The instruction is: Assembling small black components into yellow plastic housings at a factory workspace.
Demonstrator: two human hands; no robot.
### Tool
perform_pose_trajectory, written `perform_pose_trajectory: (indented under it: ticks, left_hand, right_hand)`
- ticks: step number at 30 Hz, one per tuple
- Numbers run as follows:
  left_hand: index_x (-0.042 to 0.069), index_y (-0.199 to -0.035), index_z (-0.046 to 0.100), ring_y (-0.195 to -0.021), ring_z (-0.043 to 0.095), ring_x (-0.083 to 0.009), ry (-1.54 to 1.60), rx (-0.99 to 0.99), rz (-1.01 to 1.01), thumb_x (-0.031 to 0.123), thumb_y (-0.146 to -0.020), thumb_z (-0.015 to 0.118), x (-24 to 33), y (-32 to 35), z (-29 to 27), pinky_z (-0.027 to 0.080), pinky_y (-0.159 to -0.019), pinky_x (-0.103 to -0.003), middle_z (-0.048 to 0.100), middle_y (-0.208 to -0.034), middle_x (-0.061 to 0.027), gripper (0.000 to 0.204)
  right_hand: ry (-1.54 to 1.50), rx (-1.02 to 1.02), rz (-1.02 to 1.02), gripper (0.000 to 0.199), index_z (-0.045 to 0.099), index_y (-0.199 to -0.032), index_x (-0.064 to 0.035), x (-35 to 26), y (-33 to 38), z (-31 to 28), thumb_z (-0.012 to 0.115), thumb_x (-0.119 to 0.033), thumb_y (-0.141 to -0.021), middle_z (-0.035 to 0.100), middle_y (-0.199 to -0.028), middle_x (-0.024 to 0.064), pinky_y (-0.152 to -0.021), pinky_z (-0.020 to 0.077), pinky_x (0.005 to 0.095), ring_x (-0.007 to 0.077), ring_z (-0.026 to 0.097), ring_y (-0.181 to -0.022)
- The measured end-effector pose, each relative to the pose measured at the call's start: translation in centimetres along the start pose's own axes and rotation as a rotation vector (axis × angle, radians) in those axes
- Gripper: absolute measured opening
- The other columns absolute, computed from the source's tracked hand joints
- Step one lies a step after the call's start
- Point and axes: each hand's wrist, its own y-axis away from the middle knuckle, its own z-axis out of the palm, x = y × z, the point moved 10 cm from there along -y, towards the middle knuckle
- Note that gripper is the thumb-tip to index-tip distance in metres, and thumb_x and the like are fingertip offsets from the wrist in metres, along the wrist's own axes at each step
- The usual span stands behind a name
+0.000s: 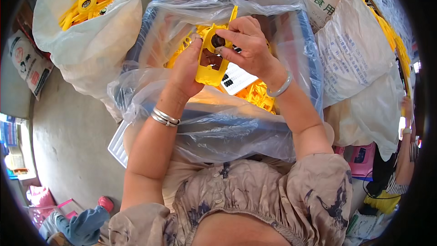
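My left hand [185,70] grips a yellow plastic frame [209,77] by its left side, thumb along the edge. The frame is tilted, has a large cut-out in its lower half and a thin arm sticking up at the top. At its upper opening sits a dark round piece [218,41], which my right hand [249,48] pinches between thumb and finger. Below the hands lies a white tray [246,81] with small black parts on it. Loose yellow plastic parts [257,96] surround the tray inside a clear plastic liner [200,141].
The liner hangs over a blue basket [314,64] in front of me. At the left stands a white sack [68,45] of yellow parts. White sacks with print [355,54] crowd the right. Another person's arm [404,155] shows far right; a person's jeans leg [86,225], lower left.
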Motion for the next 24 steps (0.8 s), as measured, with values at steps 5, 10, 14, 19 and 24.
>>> perform_pose_trajectory:
  ticks: [5,10,14,19,24]
  left_hand:
    - [0.005,-0.106,0.045,-0.081,0.055,-0.0181,-0.098,0.036,0.021,0.036,-0.092,0.027,-0.9,0.0,-0.2,0.046,-0.076,-0.032,0.055,-0.091,-0.0083,0.039]
    - [0.002,-0.104,0.05,-0.071,0.053,-0.0114,-0.309,0.006,0.212,0.022,-0.087,0.046,1.0,0.8,1.6,0.045,-0.066,-0.024,0.055,-0.082,-0.0039,0.026]
    - [0.0,-0.102,0.054,-0.065,0.05,-0.0064,-0.408,0.127,0.299,0.008,-0.08,0.056,2.2,1.1,0.9,0.042,-0.06,-0.019,0.055,-0.08,-0.0013,0.024]
    - [0.0,-0.103,0.054,-0.067,0.052,-0.0077,-0.377,0.015,0.298,0.006,-0.08,0.056,2.3,0.9,1.0,0.044,-0.062,-0.02,0.055,-0.081,-0.002,0.024]
    - [0.002,-0.111,0.05,-0.07,0.054,-0.009,-0.273,-0.033,0.26,0.005,-0.079,0.057,2.2,1.1,1.9,0.046,-0.064,-0.021,0.055,-0.085,-0.0023,0.033]
  right_hand:
    - [0.088,-0.086,-0.068,0.027,0.061,-0.087,-0.0047,-0.7,0.5,0.4,0.068,-0.016,-0.063,0.052,-0.082,0.0067,-0.073,0.0379,0.0345,0.0224,0.05,-0.08]
    - [0.176,-0.06,-0.12,0.028,0.06,-0.088,-0.0027,-1.3,0.7,0.4,0.067,-0.016,-0.064,0.052,-0.083,0.0066,-0.072,0.0395,0.0332,0.0215,0.05,-0.08]
    - [0.217,-0.052,-0.179,0.03,0.059,-0.089,-0.0008,-2.0,1.1,0.8,0.067,-0.016,-0.064,0.052,-0.084,0.0063,-0.071,0.0409,0.0316,0.0211,0.049,-0.079]
    - [0.214,0.0,-0.195,0.032,0.058,-0.091,0.0009,-2.3,1.4,0.9,0.067,-0.013,-0.064,0.052,-0.082,0.0074,-0.071,0.0416,0.0317,0.0227,0.049,-0.076]
    - [0.064,0.05,-0.147,0.031,0.058,-0.092,0.0016,-1.4,1.3,0.0,0.065,-0.01,-0.064,0.052,-0.082,0.0092,-0.067,0.0429,0.0319,0.0241,0.05,-0.073]
